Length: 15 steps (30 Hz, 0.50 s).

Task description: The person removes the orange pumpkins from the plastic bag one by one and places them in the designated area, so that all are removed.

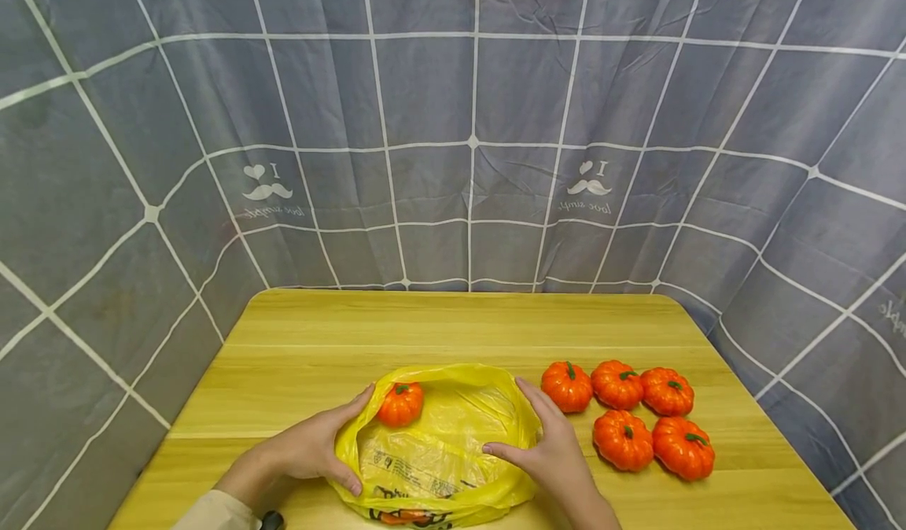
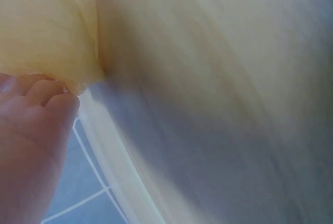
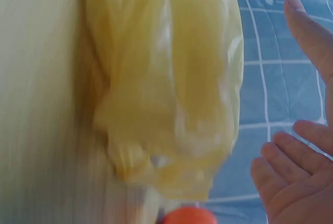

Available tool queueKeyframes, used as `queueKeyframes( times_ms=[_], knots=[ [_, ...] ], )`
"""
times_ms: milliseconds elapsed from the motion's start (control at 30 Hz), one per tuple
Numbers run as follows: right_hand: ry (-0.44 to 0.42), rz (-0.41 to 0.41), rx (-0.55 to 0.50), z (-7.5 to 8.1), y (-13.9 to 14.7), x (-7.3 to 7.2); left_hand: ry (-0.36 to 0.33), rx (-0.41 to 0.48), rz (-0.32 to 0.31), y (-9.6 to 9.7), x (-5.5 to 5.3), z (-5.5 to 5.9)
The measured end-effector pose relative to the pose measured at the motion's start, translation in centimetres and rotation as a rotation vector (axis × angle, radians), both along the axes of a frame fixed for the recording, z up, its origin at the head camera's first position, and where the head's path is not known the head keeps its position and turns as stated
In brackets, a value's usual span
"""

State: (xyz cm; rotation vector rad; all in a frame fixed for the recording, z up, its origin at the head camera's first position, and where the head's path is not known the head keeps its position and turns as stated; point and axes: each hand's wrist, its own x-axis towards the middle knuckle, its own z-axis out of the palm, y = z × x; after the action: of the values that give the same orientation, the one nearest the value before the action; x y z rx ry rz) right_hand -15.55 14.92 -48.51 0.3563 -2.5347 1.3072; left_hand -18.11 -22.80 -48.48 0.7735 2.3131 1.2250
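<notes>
A yellow plastic bag (image 1: 495, 506) stands with its mouth spread wide at the table's front. Inside it, against the back left wall, lies a small orange pumpkin (image 1: 400, 404) with a green stem. My left hand (image 1: 311, 443) grips the bag's left rim, thumb inside and fingers outside; in the left wrist view its fingers (image 2: 62, 107) meet the yellow plastic. At the bag's right side is my right hand (image 1: 555, 451), thumb reaching over the opening. The right wrist view shows its fingers (image 3: 291, 161) spread and relaxed, apart from the bag, holding nothing.
Several orange pumpkins (image 1: 623, 439) sit in two rows on the wooden table (image 1: 340, 322), right of the bag. A grey curtain (image 1: 425, 184) with white grid lines hangs behind the table and along both sides. A small black object (image 1: 272, 520) is beside the left sleeve.
</notes>
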Motion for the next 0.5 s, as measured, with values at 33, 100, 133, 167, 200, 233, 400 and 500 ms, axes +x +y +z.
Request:
queueKeyframes(
  times_ms=[33,100,133,167,200,233,400,500],
  knots=[
    [-0.01,0.009,-0.006,-0.1,-0.4,0.0,-0.003,0.0,0.001,0.0,0.0,0.0],
    [-0.026,0.023,-0.01,-0.2,-1.1,-0.1,0.0,-0.003,0.005,0.0,0.1,0.0],
    [-0.032,0.033,-0.011,-0.2,-1.5,-0.1,0.001,-0.006,0.006,0.0,0.1,0.0],
    [-0.034,0.046,-0.013,-0.2,-1.9,-0.2,0.0,-0.009,0.008,0.0,0.1,0.0],
    [-0.041,0.06,-0.013,-0.3,-2.3,-0.2,0.001,-0.013,0.008,0.0,0.1,0.0],
    [-0.048,0.074,-0.013,-0.3,-2.7,-0.3,0.0,-0.015,0.008,0.0,0.1,0.0],
    [-0.077,0.142,-0.002,-0.4,-4.4,-0.6,-0.001,-0.018,0.007,0.0,0.1,0.0],
    [-0.1,0.164,0.01,-0.4,-5.3,-0.9,0.001,-0.014,0.005,0.0,0.0,0.0]
  ],
)
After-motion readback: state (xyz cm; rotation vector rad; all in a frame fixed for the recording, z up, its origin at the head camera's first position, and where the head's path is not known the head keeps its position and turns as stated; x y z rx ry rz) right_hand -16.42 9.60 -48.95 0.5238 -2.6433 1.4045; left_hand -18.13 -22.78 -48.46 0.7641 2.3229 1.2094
